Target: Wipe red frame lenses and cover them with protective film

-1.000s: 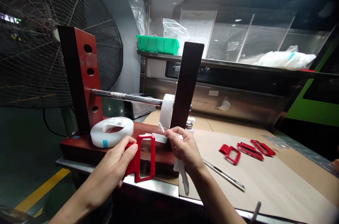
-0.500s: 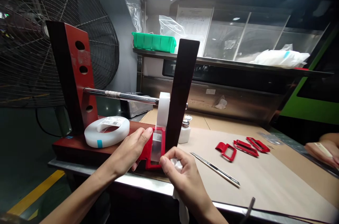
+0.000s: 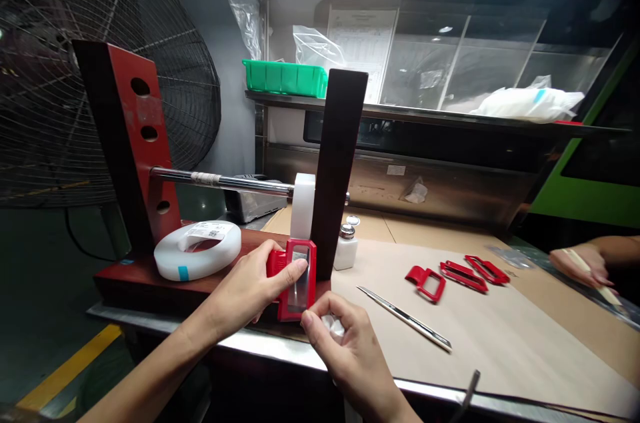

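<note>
My left hand (image 3: 265,280) is closed around a red plastic frame (image 3: 311,286) with a clear window, its thumb lying across the window. Just above the frame, a roll of clear film tape (image 3: 303,206) sits on a metal rod (image 3: 233,183) beside the dark upright. My right hand (image 3: 345,350) has thumb and forefinger pinched at the frame's lower right corner. Crumpled white cloth or tissue (image 3: 333,328) is tucked in that hand's curled fingers. Whether the fingertips also grip a film edge cannot be made out.
A second film roll (image 3: 165,262) lies on the stand's base. To the right are a white pump bottle (image 3: 346,251), a craft knife (image 3: 405,320) and several red frames (image 3: 463,278). Another person's hand (image 3: 583,263) holds a pale tool at far right. A large fan (image 3: 195,90) stands left.
My left thumb has moved from the frame's upper left edge onto its window. My right hand stays at the lower corner. The other person's hand has moved left.
</note>
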`<state>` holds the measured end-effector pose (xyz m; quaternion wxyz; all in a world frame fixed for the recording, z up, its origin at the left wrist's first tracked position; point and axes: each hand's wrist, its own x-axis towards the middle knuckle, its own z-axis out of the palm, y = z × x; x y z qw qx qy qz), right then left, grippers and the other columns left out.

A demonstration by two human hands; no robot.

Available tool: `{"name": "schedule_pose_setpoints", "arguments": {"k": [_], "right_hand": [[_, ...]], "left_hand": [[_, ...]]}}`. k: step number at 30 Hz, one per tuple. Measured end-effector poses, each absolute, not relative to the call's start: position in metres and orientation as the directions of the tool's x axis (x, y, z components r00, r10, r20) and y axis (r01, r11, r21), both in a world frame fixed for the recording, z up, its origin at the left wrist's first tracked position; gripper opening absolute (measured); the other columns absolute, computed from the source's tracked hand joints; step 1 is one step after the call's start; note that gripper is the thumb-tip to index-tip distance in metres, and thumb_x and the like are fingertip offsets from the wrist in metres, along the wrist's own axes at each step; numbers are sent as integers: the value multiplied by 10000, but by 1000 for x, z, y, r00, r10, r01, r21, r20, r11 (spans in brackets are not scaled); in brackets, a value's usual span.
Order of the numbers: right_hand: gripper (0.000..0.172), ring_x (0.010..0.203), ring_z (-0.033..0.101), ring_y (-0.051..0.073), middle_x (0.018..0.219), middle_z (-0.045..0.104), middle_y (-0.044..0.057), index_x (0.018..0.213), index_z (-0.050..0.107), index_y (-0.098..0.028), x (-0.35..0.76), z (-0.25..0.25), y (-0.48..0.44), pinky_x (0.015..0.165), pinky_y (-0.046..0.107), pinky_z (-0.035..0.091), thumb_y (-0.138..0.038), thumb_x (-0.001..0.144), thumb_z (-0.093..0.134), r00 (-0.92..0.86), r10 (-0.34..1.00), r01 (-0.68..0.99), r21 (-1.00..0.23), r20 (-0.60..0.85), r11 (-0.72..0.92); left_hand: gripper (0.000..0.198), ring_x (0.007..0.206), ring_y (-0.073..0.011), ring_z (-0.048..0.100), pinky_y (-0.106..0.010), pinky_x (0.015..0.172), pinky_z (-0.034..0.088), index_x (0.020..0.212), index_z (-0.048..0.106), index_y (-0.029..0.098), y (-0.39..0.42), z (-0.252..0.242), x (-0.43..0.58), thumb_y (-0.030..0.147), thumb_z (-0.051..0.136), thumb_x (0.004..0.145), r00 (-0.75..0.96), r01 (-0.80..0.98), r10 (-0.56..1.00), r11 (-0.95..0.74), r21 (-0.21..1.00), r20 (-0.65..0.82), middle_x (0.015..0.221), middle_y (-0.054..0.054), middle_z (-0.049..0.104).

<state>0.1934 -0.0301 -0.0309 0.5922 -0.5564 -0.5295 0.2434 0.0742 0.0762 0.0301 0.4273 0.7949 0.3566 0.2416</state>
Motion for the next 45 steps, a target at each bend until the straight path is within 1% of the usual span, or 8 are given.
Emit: {"name": "schedule_pose_setpoints", "arguments": {"k": [4, 8, 11, 17, 25, 33, 39, 45], "right_hand": [[319, 510, 367, 93, 540, 430, -44, 623, 490, -184, 192, -30, -31, 478, 212, 292, -430, 808, 576, 346, 866, 306, -916, 361, 259], [323, 511, 366, 94, 539, 435, -41, 616, 487, -185, 190, -29, -32, 479, 216, 291, -433, 804, 573, 369, 857, 307, -917, 361, 254], [317, 514, 364, 97, 541, 429, -41, 621, 481, -187, 190, -28, -32, 481, 222, 286, -430, 803, 571, 359, 868, 301, -923, 343, 240], [312, 522, 371, 100, 547, 433, -38, 618, 477, -188, 190, -27, -33, 493, 227, 295, -423, 803, 566, 350, 874, 309, -923, 335, 230], [312, 528, 372, 99, 553, 437, -41, 628, 488, -185, 191, -26, -33, 498, 220, 293, -430, 806, 560, 343, 887, 304, -930, 310, 207], [294, 524, 380, 100, 550, 446, -39, 631, 496, -186, 192, -27, -32, 495, 217, 298, -408, 815, 551, 338, 887, 321, -925, 314, 205], [287, 501, 377, 91, 537, 443, -45, 620, 478, -188, 192, -29, -30, 477, 209, 288, -381, 826, 532, 332, 874, 368, -902, 356, 228], [310, 432, 341, 70, 477, 372, -67, 571, 382, -202, 191, -31, -28, 430, 194, 262, -319, 825, 516, 293, 827, 526, -803, 479, 279]], "left_hand": [[386, 365, -99, 390, -203, 330, 304, 747, 431, 228, 74, 34, 74, 595, 553, 758, 625, 375, 778, -378, 846, 70, 493, 87, 463], [398, 380, -105, 413, -205, 335, 314, 761, 451, 221, 74, 34, 74, 612, 525, 768, 622, 370, 778, -387, 844, 84, 509, 71, 493], [396, 390, -107, 421, -203, 337, 311, 773, 455, 219, 74, 31, 74, 607, 534, 765, 621, 364, 779, -389, 847, 91, 525, 61, 515], [427, 391, -105, 409, -204, 337, 308, 782, 445, 217, 73, 30, 74, 637, 522, 760, 606, 373, 791, -381, 846, 89, 520, 73, 487], [445, 389, -113, 417, -214, 331, 302, 780, 462, 216, 75, 28, 74, 653, 538, 736, 601, 369, 794, -381, 848, 95, 512, 70, 507], [432, 373, -90, 383, -193, 316, 279, 782, 460, 214, 76, 25, 74, 632, 565, 745, 602, 345, 790, -390, 854, 117, 505, 82, 487], [439, 374, -81, 377, -184, 317, 266, 772, 453, 213, 77, 24, 74, 638, 558, 750, 601, 331, 790, -388, 860, 125, 494, 90, 471], [437, 372, -75, 347, -182, 321, 247, 737, 437, 217, 77, 23, 74, 631, 574, 743, 592, 313, 794, -382, 869, 136, 466, 108, 417]]}}
